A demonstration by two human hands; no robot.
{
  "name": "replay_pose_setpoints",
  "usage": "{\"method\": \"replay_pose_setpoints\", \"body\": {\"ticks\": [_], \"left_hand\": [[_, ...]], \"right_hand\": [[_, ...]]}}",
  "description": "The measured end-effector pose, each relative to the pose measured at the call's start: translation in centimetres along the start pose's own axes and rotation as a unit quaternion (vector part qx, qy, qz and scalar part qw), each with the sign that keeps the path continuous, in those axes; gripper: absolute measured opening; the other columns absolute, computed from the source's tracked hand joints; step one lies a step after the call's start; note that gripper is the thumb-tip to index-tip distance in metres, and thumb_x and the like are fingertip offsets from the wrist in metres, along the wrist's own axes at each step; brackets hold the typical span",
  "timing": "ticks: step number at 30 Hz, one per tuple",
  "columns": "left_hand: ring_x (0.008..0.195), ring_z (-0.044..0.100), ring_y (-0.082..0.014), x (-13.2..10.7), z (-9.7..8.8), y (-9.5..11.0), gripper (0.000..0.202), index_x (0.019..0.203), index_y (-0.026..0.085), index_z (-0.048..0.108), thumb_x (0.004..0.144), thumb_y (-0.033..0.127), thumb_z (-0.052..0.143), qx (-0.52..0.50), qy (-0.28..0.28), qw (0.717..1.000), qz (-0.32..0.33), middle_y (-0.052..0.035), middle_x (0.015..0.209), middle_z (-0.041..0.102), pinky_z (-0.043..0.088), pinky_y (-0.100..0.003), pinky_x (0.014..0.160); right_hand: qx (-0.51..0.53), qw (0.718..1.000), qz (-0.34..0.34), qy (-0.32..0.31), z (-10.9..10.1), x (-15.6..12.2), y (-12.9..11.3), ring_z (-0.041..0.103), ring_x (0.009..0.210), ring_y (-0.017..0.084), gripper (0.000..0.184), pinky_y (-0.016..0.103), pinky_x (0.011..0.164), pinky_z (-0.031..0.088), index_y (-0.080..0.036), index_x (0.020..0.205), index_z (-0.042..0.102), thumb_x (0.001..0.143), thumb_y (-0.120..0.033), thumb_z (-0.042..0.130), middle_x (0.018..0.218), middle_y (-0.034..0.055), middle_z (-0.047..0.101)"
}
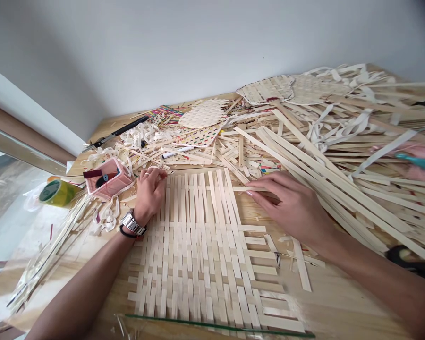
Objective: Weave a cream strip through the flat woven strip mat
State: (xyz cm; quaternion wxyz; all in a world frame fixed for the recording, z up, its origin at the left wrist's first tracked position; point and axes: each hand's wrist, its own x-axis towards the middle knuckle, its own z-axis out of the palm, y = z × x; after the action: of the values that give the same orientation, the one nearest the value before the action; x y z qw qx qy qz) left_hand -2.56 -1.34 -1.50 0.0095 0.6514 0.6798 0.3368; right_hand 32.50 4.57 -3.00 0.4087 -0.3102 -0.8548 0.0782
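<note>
A half-woven mat of pale bamboo strips (198,245) lies flat on the wooden table (340,302) in front of me. My left hand (149,191), with a metal watch on the wrist, rests curled on the mat's far left corner, fingertips on the ends of the upright strips. My right hand (290,205) lies at the mat's far right edge and pinches a thin horizontal strip (246,188) that reaches in over the uprights.
Long loose strips (340,179) are piled to the right. Woven pieces (203,114) and offcuts cover the back of the table. A pink tray (108,178), a tape roll (56,192) and a black tool (122,130) sit at the left. A glass edge (216,326) runs along the front.
</note>
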Motion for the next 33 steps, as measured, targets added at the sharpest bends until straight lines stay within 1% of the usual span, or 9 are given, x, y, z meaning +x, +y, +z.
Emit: {"method": "replay_pose_setpoints", "body": {"ticks": [3, 6, 12, 15, 18, 21, 26, 28, 33], "left_hand": [[0.104, 0.058, -0.0330, 0.0, 0.1, -0.1, 0.021, 0.096, 0.025, 0.067, 0.089, 0.012, 0.052, 0.007, -0.005, 1.000, -0.008, -0.0072, 0.101, 0.074, 0.046, -0.058, 0.099], [0.102, 0.059, -0.0311, 0.0, 0.0, -0.4, 0.025, 0.099, 0.025, 0.064, 0.086, 0.009, 0.050, -0.030, -0.010, 0.999, -0.013, -0.0075, 0.101, 0.071, 0.047, -0.055, 0.096], [0.106, 0.060, -0.0291, 0.2, -0.4, -0.7, 0.028, 0.102, 0.025, 0.060, 0.082, 0.008, 0.050, -0.072, -0.009, 0.997, 0.011, -0.0070, 0.106, 0.069, 0.047, -0.053, 0.102], [0.107, 0.061, -0.0287, 0.2, -0.5, -0.8, 0.029, 0.102, 0.025, 0.060, 0.081, 0.008, 0.050, -0.085, -0.024, 0.996, 0.003, -0.0064, 0.106, 0.069, 0.048, -0.052, 0.102], [0.106, 0.062, -0.0278, 0.3, -0.6, -0.9, 0.029, 0.101, 0.025, 0.061, 0.080, 0.007, 0.050, -0.098, -0.030, 0.995, -0.004, -0.0061, 0.106, 0.069, 0.049, -0.049, 0.099], [0.104, 0.062, -0.0267, 0.3, -0.7, -1.0, 0.031, 0.101, 0.024, 0.061, 0.079, 0.005, 0.048, -0.098, -0.030, 0.995, 0.002, -0.0059, 0.105, 0.069, 0.049, -0.048, 0.097], [0.107, 0.062, -0.0277, 0.5, -0.6, -1.2, 0.042, 0.101, 0.024, 0.063, 0.070, 0.000, 0.048, -0.070, -0.043, 0.996, 0.016, -0.0058, 0.106, 0.068, 0.049, -0.049, 0.099], [0.105, 0.061, -0.0274, 0.5, -0.5, -1.2, 0.044, 0.101, 0.024, 0.064, 0.068, -0.001, 0.049, -0.068, -0.045, 0.997, 0.018, -0.0059, 0.105, 0.067, 0.050, -0.048, 0.097], [0.092, 0.060, -0.0219, 0.6, -0.2, -1.3, 0.043, 0.101, 0.022, 0.065, 0.068, -0.001, 0.047, -0.113, -0.046, 0.992, 0.033, -0.0050, 0.099, 0.062, 0.053, -0.038, 0.085]], "right_hand": [[-0.005, 1.000, -0.008, 0.002, 0.0, 0.0, 0.0, 0.074, 0.088, 0.024, 0.011, 0.045, 0.082, 0.061, -0.024, 0.104, 0.073, 0.102, -0.016, 0.067, 0.099, 0.0053, 0.077], [-0.005, 1.000, -0.003, 0.000, 0.0, 0.0, 0.0, 0.074, 0.088, 0.024, 0.011, 0.045, 0.082, 0.061, -0.024, 0.105, 0.073, 0.102, -0.015, 0.068, 0.100, 0.0052, 0.077], [-0.006, 1.000, -0.004, 0.004, 0.0, -0.1, 0.0, 0.074, 0.089, 0.025, 0.013, 0.047, 0.084, 0.061, -0.026, 0.107, 0.073, 0.101, -0.015, 0.067, 0.101, 0.0051, 0.077], [0.001, 1.000, -0.010, -0.007, 0.1, 0.0, 0.0, 0.074, 0.094, 0.026, 0.018, 0.047, 0.087, 0.061, -0.027, 0.111, 0.071, 0.101, -0.013, 0.064, 0.104, 0.0060, 0.077], [0.005, 1.000, -0.017, -0.017, 0.2, 0.0, 0.0, 0.073, 0.097, 0.025, 0.022, 0.044, 0.085, 0.062, -0.027, 0.116, 0.070, 0.102, -0.013, 0.061, 0.107, 0.0069, 0.075], [0.006, 0.999, -0.030, -0.021, 0.3, 0.0, 0.1, 0.073, 0.097, 0.024, 0.023, 0.041, 0.084, 0.063, -0.025, 0.118, 0.069, 0.102, -0.012, 0.060, 0.108, 0.0075, 0.074], [0.013, 0.999, -0.025, -0.029, 0.4, -0.1, 0.3, 0.074, 0.096, 0.023, 0.025, 0.042, 0.087, 0.064, -0.024, 0.118, 0.071, 0.101, -0.010, 0.060, 0.109, 0.0070, 0.073], [0.021, 0.999, -0.020, -0.032, 0.5, -0.2, 0.3, 0.074, 0.097, 0.023, 0.024, 0.041, 0.086, 0.064, -0.024, 0.118, 0.072, 0.102, -0.011, 0.060, 0.109, 0.0069, 0.073], [0.057, 0.997, -0.032, -0.035, 0.6, -0.2, 0.4, 0.074, 0.098, 0.021, 0.026, 0.037, 0.087, 0.063, -0.023, 0.120, 0.074, 0.104, -0.010, 0.060, 0.109, 0.0068, 0.073]]}}
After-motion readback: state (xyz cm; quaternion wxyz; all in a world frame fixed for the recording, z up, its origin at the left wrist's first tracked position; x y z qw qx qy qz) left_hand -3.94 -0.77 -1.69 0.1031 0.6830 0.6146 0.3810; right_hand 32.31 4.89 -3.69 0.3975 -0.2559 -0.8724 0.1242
